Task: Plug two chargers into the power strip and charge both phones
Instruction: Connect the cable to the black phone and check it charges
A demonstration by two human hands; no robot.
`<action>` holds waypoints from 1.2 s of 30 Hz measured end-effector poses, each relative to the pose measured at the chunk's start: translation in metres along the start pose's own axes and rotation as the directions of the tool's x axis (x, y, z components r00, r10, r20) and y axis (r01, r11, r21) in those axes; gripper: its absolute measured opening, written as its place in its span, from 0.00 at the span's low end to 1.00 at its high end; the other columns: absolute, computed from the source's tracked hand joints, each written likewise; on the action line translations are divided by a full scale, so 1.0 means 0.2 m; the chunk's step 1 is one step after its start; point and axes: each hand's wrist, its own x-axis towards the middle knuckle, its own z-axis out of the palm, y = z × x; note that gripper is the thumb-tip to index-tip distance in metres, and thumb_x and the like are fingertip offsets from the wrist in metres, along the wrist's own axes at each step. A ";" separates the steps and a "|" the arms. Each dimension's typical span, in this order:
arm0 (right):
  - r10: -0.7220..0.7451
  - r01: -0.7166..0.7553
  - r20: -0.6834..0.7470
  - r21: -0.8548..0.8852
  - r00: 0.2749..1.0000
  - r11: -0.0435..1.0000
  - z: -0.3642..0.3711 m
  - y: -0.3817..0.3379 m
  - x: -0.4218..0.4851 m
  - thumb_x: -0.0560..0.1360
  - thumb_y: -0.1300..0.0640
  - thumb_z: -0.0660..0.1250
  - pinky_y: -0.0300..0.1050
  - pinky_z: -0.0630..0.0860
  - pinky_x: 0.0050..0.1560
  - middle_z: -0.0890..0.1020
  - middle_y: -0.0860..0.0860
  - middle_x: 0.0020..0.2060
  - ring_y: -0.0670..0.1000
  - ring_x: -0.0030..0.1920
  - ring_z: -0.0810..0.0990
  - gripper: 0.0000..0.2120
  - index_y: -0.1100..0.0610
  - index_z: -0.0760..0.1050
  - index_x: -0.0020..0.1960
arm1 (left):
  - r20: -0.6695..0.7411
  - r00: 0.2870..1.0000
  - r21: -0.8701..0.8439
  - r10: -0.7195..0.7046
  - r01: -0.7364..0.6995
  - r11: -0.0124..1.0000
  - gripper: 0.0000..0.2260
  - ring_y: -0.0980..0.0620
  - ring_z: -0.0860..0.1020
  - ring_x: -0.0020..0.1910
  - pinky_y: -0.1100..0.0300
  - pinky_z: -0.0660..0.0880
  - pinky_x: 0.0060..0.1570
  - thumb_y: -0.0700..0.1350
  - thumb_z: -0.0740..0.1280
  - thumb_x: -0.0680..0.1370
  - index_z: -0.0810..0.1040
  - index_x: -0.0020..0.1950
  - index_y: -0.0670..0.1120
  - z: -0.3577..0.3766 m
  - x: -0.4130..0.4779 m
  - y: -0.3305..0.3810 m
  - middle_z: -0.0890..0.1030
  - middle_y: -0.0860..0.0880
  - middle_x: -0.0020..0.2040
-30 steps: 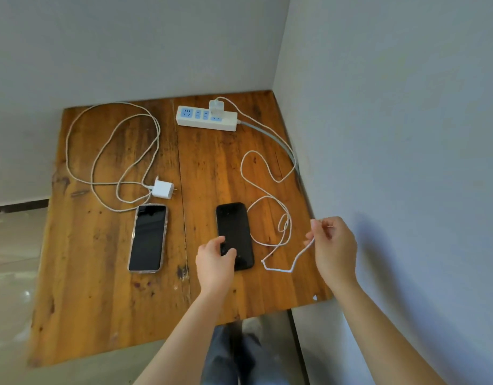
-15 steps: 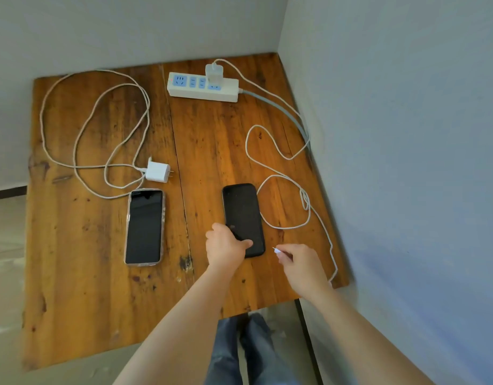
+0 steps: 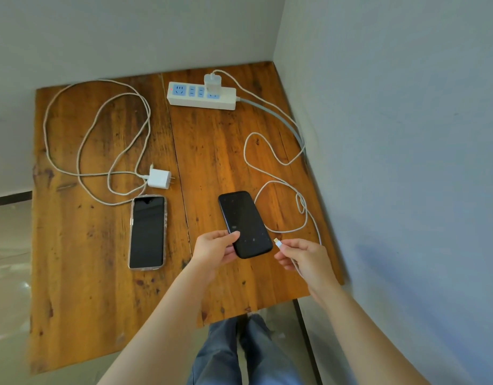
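Gripping black phone (image 3: 244, 222): left hand (image 3: 214, 250) | right hand (image 3: 306, 259) pinches plug (image 3: 277, 242) just beside it

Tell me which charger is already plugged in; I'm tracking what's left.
The upright charger seated in the power strip. The loose charger lies on the table near the silver-edged phone, prongs bare.

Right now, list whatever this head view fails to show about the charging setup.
Port of the black phone: head view; too small, and the left hand covers part of that end.
Where the cord of the power strip ends: head view; it passes the table edge by the wall.
Prongs of the plugged charger: head view; hidden by its own body.
Type of the connector: head view; too small in the right hand.
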 end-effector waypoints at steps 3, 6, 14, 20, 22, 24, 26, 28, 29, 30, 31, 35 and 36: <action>0.026 -0.020 0.089 -0.068 0.996 0.997 -0.01 -0.05 -0.02 0.76 0.58 0.66 0.37 0.78 0.39 0.86 0.52 0.39 0.50 0.41 0.84 0.06 0.58 0.82 0.47 | 0.034 0.998 -0.113 -0.051 0.054 0.992 0.13 0.50 0.83 0.46 0.58 0.80 0.45 0.42 0.71 0.75 0.78 0.57 0.40 0.00 -0.03 0.03 0.83 0.43 0.48; 0.039 -0.022 0.164 -0.105 0.986 0.994 0.01 -0.07 -0.03 0.76 0.58 0.67 0.37 0.77 0.39 0.86 0.51 0.37 0.48 0.39 0.83 0.07 0.58 0.83 0.45 | 0.053 0.996 -0.192 -0.078 0.087 0.977 0.12 0.52 0.81 0.40 0.58 0.79 0.44 0.42 0.71 0.74 0.78 0.55 0.39 0.00 -0.06 0.06 0.82 0.44 0.42; 0.010 -0.003 0.118 -0.061 0.993 0.998 0.03 -0.11 -0.05 0.76 0.58 0.67 0.38 0.76 0.39 0.86 0.53 0.38 0.50 0.41 0.82 0.07 0.58 0.83 0.46 | 0.067 0.993 -0.235 -0.097 0.110 0.966 0.10 0.50 0.82 0.41 0.59 0.78 0.40 0.40 0.71 0.74 0.78 0.53 0.39 0.00 -0.08 0.08 0.83 0.41 0.44; 0.029 -0.025 0.102 -0.034 0.994 0.999 0.06 -0.10 -0.06 0.76 0.58 0.67 0.39 0.77 0.41 0.85 0.54 0.40 0.51 0.42 0.82 0.07 0.59 0.82 0.49 | 0.103 0.990 -0.251 -0.100 0.124 0.960 0.10 0.48 0.81 0.45 0.59 0.78 0.41 0.41 0.71 0.74 0.78 0.53 0.38 -0.01 -0.09 0.07 0.81 0.39 0.48; 0.027 -0.024 0.096 -0.023 0.995 0.999 0.06 -0.10 -0.06 0.76 0.59 0.67 0.39 0.77 0.41 0.85 0.54 0.40 0.51 0.42 0.82 0.07 0.60 0.82 0.49 | 0.101 0.989 -0.255 -0.104 0.127 0.959 0.12 0.48 0.81 0.45 0.60 0.78 0.41 0.41 0.71 0.74 0.77 0.54 0.38 -0.01 -0.09 0.07 0.82 0.38 0.50; 0.026 -0.026 0.085 -0.007 0.996 1.000 0.07 -0.10 -0.06 0.76 0.59 0.67 0.39 0.76 0.40 0.85 0.55 0.39 0.51 0.41 0.82 0.07 0.61 0.82 0.48 | 0.094 0.990 -0.256 -0.106 0.127 0.958 0.12 0.49 0.82 0.45 0.60 0.78 0.40 0.41 0.71 0.74 0.78 0.55 0.38 -0.01 -0.09 0.07 0.83 0.39 0.50; 0.027 -0.027 0.068 0.004 0.997 1.000 0.07 -0.11 -0.06 0.75 0.59 0.67 0.39 0.76 0.39 0.85 0.55 0.39 0.51 0.40 0.82 0.07 0.61 0.82 0.48 | 0.085 0.991 -0.255 -0.108 0.126 0.959 0.12 0.49 0.82 0.44 0.60 0.78 0.39 0.41 0.72 0.74 0.78 0.54 0.38 0.00 -0.09 0.07 0.83 0.40 0.49; 0.028 -0.028 0.059 -0.004 0.998 1.000 0.08 -0.11 -0.06 0.76 0.59 0.67 0.39 0.76 0.39 0.85 0.55 0.39 0.50 0.40 0.82 0.07 0.60 0.82 0.47 | 0.078 0.991 -0.254 -0.112 0.128 0.959 0.11 0.49 0.82 0.43 0.60 0.78 0.39 0.41 0.72 0.74 0.78 0.54 0.38 0.00 -0.09 0.07 0.83 0.40 0.47; 0.025 -0.024 0.057 -0.010 0.998 1.000 0.08 -0.12 -0.06 0.76 0.59 0.67 0.38 0.76 0.39 0.85 0.54 0.39 0.50 0.40 0.82 0.06 0.59 0.82 0.47 | 0.078 0.991 -0.254 -0.112 0.129 0.958 0.12 0.49 0.81 0.43 0.60 0.78 0.39 0.41 0.71 0.74 0.77 0.54 0.38 0.00 -0.10 0.07 0.83 0.40 0.46; 0.021 -0.020 0.053 -0.015 0.998 1.000 0.08 -0.12 -0.06 0.76 0.59 0.67 0.38 0.76 0.39 0.85 0.54 0.39 0.49 0.40 0.82 0.06 0.59 0.82 0.46 | 0.079 0.991 -0.256 -0.112 0.128 0.958 0.12 0.49 0.81 0.43 0.60 0.78 0.38 0.41 0.71 0.74 0.77 0.55 0.38 0.00 -0.10 0.07 0.83 0.40 0.46; 0.017 -0.016 0.047 -0.018 0.999 1.000 0.09 -0.12 -0.07 0.76 0.59 0.67 0.37 0.76 0.39 0.85 0.53 0.38 0.49 0.40 0.82 0.06 0.58 0.82 0.46 | 0.080 0.991 -0.258 -0.111 0.128 0.958 0.12 0.50 0.81 0.43 0.60 0.78 0.38 0.41 0.71 0.74 0.77 0.55 0.38 0.01 -0.10 0.07 0.83 0.41 0.46; 0.002 -0.002 -0.008 -0.034 1.000 0.999 0.10 -0.12 -0.08 0.75 0.59 0.68 0.35 0.77 0.36 0.85 0.50 0.36 0.47 0.37 0.83 0.04 0.54 0.81 0.42 | 0.078 0.992 -0.259 -0.101 0.118 0.959 0.15 0.51 0.82 0.41 0.61 0.78 0.37 0.41 0.71 0.74 0.77 0.58 0.37 0.01 -0.11 0.06 0.84 0.41 0.45; -0.005 0.003 -0.027 -0.042 1.000 0.999 0.11 -0.12 -0.08 0.75 0.59 0.69 0.35 0.77 0.36 0.85 0.49 0.36 0.47 0.37 0.83 0.04 0.54 0.81 0.42 | 0.078 0.992 -0.256 -0.094 0.111 0.960 0.16 0.51 0.82 0.40 0.61 0.78 0.37 0.41 0.71 0.74 0.76 0.60 0.37 0.01 -0.11 0.06 0.84 0.41 0.45</action>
